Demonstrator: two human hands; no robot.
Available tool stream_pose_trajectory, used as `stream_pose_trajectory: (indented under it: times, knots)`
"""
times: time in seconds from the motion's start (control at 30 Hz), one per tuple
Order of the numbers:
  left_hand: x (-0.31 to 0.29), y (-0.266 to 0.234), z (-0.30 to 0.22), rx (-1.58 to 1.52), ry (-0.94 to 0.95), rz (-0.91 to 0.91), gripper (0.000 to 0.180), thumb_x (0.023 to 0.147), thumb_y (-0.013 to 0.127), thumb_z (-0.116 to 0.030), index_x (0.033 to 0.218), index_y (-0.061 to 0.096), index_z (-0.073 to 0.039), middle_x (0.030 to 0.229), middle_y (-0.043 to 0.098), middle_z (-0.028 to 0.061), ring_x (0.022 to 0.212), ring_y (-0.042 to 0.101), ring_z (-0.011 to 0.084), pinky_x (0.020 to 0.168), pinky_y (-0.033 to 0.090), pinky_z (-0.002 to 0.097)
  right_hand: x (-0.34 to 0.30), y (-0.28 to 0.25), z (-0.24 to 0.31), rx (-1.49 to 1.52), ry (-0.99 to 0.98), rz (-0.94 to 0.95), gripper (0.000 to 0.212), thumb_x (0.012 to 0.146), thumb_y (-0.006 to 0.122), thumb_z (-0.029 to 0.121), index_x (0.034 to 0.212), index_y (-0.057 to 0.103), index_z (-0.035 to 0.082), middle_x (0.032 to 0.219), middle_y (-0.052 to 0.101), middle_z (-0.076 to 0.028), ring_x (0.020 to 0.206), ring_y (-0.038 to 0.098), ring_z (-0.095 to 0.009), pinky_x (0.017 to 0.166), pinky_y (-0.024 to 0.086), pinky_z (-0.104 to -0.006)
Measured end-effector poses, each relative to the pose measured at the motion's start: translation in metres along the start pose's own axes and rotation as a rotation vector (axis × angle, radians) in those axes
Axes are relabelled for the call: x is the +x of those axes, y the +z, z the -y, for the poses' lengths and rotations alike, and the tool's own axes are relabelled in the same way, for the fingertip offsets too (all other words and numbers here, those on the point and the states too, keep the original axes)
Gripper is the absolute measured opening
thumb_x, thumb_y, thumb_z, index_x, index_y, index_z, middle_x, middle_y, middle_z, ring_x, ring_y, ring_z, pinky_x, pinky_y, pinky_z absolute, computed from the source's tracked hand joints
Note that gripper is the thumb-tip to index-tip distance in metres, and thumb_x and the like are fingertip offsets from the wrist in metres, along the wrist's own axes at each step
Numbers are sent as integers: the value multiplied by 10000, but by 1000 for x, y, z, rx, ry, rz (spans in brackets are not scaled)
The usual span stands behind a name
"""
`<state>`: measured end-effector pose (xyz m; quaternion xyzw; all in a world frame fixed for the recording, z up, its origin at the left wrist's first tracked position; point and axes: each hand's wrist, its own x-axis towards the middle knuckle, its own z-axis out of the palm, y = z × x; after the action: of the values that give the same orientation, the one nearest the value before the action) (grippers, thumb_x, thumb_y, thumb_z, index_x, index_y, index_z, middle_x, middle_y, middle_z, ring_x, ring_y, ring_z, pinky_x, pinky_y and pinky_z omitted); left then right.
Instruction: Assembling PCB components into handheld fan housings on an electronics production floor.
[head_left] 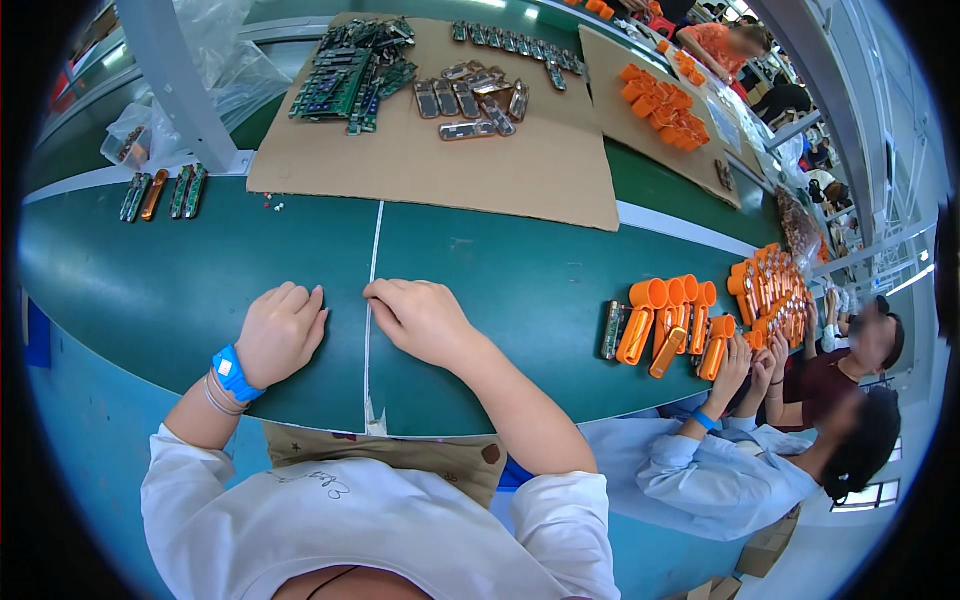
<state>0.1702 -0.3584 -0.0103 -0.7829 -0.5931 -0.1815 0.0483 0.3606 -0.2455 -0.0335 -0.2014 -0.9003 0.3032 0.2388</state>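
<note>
Head view: hands (278, 335) (422, 320) curled, grip unclear, green tabletop (500, 265) between them and cardboard (400, 168) edge

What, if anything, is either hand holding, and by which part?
Nothing visibly held: the left hand and right hand are both curled over the green table; something tiny hidden inside can't be ruled out.

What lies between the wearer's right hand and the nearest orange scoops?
In the head view, bare green tabletop from the right hand, then green circuitry beside the scoops.
</note>
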Motion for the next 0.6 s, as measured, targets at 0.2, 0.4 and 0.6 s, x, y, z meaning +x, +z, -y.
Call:
stream_pose_trajectory:
  times: [0.2, 0.4, 0.6]
  knots:
    - [0, 1, -3, 3, -41, 7, 261, 757, 654, -67, 971, 623, 80, 731, 519, 106, 681, 537, 241, 607, 463, 343, 0, -1, -1, 1, -2, -2, 96, 861, 549, 125, 919, 586, 57, 807, 654, -119, 723, 636, -310, 619, 506, -409]
    - [0, 2, -3, 0, -47, 30, 286, 762, 649, -65, 1004, 618, 84, 739, 519, 101, 695, 536, 233, 611, 462, 340, 0, -2, 1, -24, 12, 10, 98, 860, 560, 104, 936, 602, 58, 817, 661, -100, 731, 643, -279, 615, 509, -378]
    - [-1, 2, -3, -29, -75, 41, 306, 781, 631, -62, 1050, 608, 82, 743, 502, 108, 693, 525, 246, 603, 450, 353, 1, 2, 1, -28, 3, 1, 99, 862, 554, 106, 939, 599, 62, 818, 659, -96, 730, 642, -274, 620, 509, -376]
